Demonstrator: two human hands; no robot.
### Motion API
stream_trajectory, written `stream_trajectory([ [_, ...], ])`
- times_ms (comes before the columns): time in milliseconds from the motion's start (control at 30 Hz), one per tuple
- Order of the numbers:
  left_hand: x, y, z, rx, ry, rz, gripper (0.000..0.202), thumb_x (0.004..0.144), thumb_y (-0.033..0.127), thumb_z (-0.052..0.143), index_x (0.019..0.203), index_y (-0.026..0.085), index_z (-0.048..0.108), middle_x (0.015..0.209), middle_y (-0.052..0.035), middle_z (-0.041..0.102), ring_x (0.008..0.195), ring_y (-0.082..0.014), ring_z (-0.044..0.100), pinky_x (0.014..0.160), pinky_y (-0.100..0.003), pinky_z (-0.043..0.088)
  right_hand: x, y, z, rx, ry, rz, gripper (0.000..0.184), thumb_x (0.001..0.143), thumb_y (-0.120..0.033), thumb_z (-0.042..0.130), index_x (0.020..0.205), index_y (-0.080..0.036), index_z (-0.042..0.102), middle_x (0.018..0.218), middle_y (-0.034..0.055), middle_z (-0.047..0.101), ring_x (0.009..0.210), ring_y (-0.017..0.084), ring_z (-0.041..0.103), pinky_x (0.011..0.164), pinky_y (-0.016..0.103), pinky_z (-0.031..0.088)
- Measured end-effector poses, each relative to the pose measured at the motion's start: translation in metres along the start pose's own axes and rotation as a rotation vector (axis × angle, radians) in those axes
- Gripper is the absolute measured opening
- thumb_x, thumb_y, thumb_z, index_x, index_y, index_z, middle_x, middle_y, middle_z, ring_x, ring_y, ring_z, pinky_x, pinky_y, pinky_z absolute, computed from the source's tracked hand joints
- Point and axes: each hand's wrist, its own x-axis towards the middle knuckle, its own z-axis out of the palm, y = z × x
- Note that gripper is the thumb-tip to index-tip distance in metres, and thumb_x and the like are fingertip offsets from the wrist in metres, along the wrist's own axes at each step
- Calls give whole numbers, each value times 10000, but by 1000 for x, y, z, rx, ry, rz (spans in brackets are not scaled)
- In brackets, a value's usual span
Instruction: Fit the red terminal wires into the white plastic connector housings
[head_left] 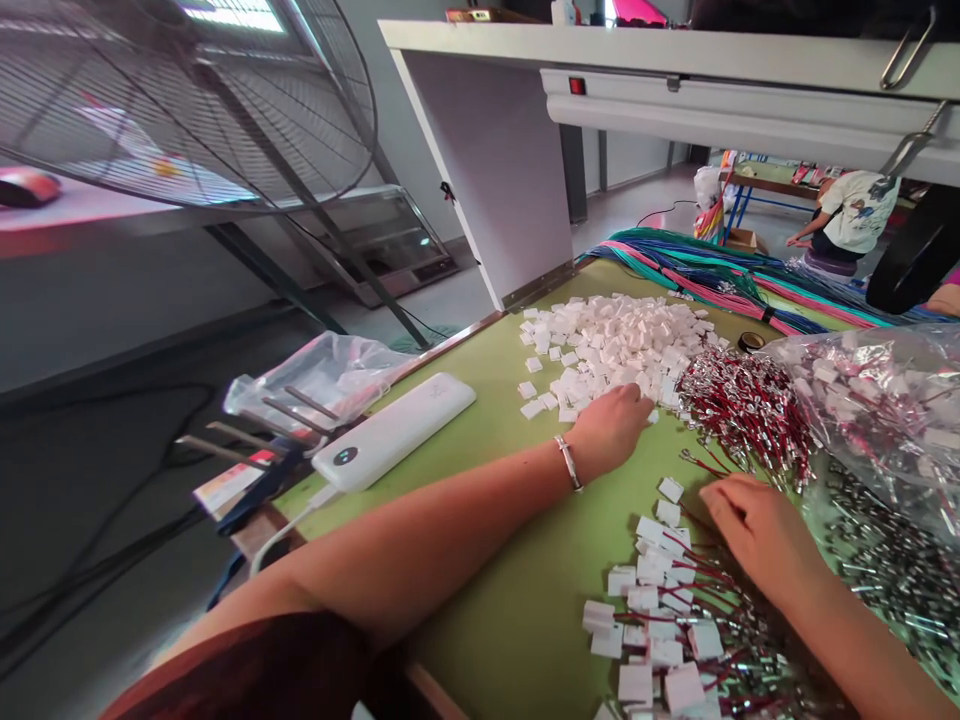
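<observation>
My left hand [611, 430] reaches across to the near edge of a loose pile of white plastic connector housings [615, 335]. Its fingers are curled together, and a white piece shows beside the fingertips; what they hold, if anything, is hidden. Closed in a pinch, my right hand [757, 530] has a short red wire [703, 464] with a metal terminal poking out past its fingers. Behind that hand lies a heap of red wires with crimped terminals [750, 410]. Below and left of it, white housings with red wires fitted [660, 580] lie in a cluster.
A clear plastic bag [885, 410] of white parts and dark metal-ended pieces [892, 560] lie at right. A white power bank [397, 430] with a cable lies left. Wire bundles [697, 275] cross the back. A fan [187, 100] stands left; a person [855, 215] sits beyond.
</observation>
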Motion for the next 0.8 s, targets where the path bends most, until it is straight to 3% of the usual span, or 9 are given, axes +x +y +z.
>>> stream_trajectory([
  [100,1,-2,4,-54,15,101,183,903,158,483,964,148,656,944,-92,620,926,-218,592,812,-324,474,11,15,2,-186,128,18,210,908,-276,473,861,-206,666,848,57,631,742,194,597,641,309,439],
  [200,2,-8,6,-188,67,116,173,872,197,558,1008,161,661,946,-77,624,909,-203,593,821,-321,479,15,22,7,-308,120,-35,172,889,-236,494,792,-204,632,830,60,603,791,216,587,639,312,441],
  [300,2,-12,6,-279,79,108,221,851,234,612,1058,178,665,933,-65,619,879,-191,593,802,-311,487,15,21,8,-255,185,-76,208,918,-231,457,769,-207,600,835,57,601,768,197,587,642,303,447],
  [467,3,-6,9,-227,119,152,166,868,262,605,976,186,706,937,-81,600,942,-220,568,839,-344,483,9,18,2,-94,357,-190,183,956,-234,419,862,-193,571,853,63,645,763,174,616,693,289,461],
  [667,-1,2,12,-226,143,256,175,871,175,572,1020,149,660,960,-87,635,942,-211,582,877,-371,487,1,12,-3,-54,334,-151,133,917,-217,456,856,-190,572,748,29,669,622,155,611,580,267,431],
  [800,-5,4,5,-481,193,233,335,846,141,562,1166,204,639,936,-64,645,931,-190,584,854,-352,502,-2,5,-9,98,251,-57,133,897,-230,491,828,-201,601,738,7,685,632,140,619,614,252,438],
])
